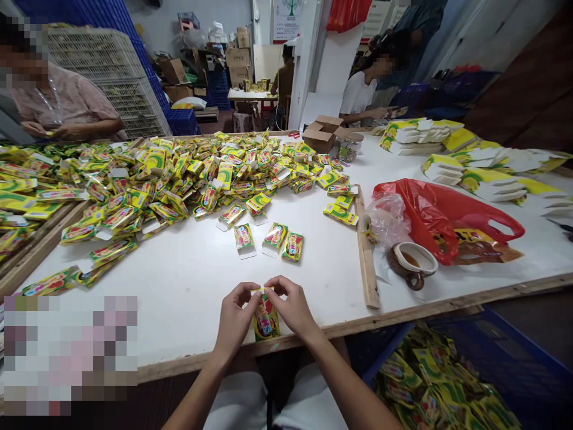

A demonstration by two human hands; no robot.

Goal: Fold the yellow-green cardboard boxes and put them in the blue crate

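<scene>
A small yellow and green printed box [265, 319] stands at the near edge of the white table [188, 280]. My left hand [235, 316] pinches its top left corner, fingers closed on it. My right hand [290, 306] pinches the top right corner, thumb and fingers curled on the box's upper flap. Three flat boxes of the same print [274, 237] lie a little farther out on the table. A big heap of such boxes [170, 173] covers the far left half of the table.
A wooden strip [366, 251] lies across the table to my right. Beyond it are a red plastic bag [441, 215], a clear bag, a small brown cup [414, 260] and stacks of flat cartons [474, 173]. A blue crate of boxes [447, 382] stands below right. Other people sit at the far side.
</scene>
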